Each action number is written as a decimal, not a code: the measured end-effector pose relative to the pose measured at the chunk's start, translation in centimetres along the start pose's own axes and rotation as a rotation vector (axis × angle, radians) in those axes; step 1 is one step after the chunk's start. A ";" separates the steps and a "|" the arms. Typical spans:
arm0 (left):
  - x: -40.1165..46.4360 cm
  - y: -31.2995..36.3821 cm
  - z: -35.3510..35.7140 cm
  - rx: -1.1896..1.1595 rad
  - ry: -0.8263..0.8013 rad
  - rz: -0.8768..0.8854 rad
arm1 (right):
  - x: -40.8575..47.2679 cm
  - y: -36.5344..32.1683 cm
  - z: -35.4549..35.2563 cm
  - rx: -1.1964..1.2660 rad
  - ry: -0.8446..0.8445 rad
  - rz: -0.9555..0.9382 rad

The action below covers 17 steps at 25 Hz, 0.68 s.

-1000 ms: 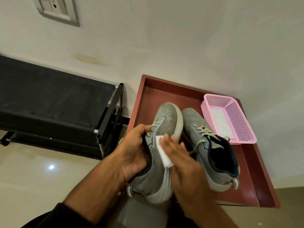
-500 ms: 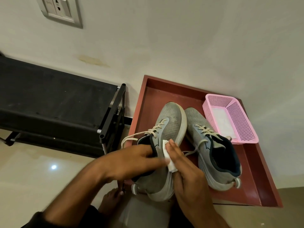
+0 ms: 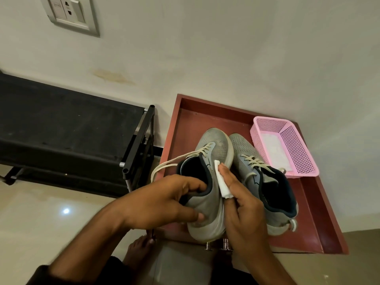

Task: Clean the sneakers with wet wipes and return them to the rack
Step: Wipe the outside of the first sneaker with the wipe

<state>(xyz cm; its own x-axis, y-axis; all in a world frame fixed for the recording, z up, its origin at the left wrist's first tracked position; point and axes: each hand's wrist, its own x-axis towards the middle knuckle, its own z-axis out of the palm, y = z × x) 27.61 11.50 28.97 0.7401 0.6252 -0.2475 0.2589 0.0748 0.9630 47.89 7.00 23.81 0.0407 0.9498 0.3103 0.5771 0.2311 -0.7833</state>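
Two grey sneakers stand side by side on a dark red tray-like table [image 3: 312, 233]. My left hand [image 3: 162, 200] grips the left sneaker [image 3: 207, 204] at its heel collar, fingers hooked inside the opening and thumb on the outer heel. A folded white wet wipe [image 3: 222, 184] lies against that shoe's right side, pressed there by the fingers of my right hand [image 3: 244, 210]. A loose lace loops out to the left. The right sneaker [image 3: 265, 186] sits untouched beside it.
A pink mesh basket [image 3: 296, 153] with white wipes inside stands at the table's back right. A black shoe rack [image 3: 67, 132] with a fabric top stands to the left against the wall. A bare foot [image 3: 139, 251] rests on the tiled floor below.
My left hand slid from the shoe's tongue area back to the heel collar. The lace has fallen out to the left. My right hand keeps the wipe on the shoe's side.
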 end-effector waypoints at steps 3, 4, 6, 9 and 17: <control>0.7 0.4 0.5 -0.014 0.117 0.093 | 0.6 -0.1 -0.5 0.102 0.028 0.110; 0.9 0.4 0.6 -0.019 0.170 0.121 | 0.9 -0.2 -0.6 0.142 0.033 0.150; 1.4 0.6 1.0 -0.044 0.253 0.164 | 1.5 -0.8 -1.1 0.180 0.035 0.176; 2.1 1.2 1.5 -0.128 0.321 0.221 | 2.2 -2.1 -2.5 0.156 0.016 0.145; 2.9 2.1 1.9 -0.276 0.390 0.284 | -1.3 -4.0 -2.4 -0.482 0.073 -0.403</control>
<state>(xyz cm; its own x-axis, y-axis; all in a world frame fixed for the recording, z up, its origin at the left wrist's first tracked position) 31.46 12.01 30.12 0.4586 0.8880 0.0332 -0.1285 0.0293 0.9913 47.47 4.33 27.79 -0.2109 0.7872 0.5795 0.8605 0.4307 -0.2720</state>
